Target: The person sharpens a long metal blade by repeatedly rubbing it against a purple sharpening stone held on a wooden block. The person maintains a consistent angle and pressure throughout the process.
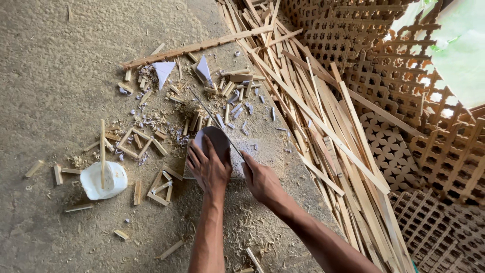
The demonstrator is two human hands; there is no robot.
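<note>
At the centre of the frame we press our left hand (208, 167) flat, fingers spread, on a thin rounded grey sheet (214, 140) lying on a pale board (262, 154). Our right hand (260, 179) is closed round the handle of a long thin blade (214, 119) that runs toward the upper left. The sheet looks light and bendable, likely to slip, so we judge it best pinned near the cut edge. Wooden slats (323, 126) pile up at right.

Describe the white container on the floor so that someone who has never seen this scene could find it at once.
Start at the person's left hand, pressed on a flat block on the sawdust-covered floor. Look further left, past small glued wooden frames. The white plastic tub sits there, the only white rounded thing, with a wooden stick standing in it.
</note>
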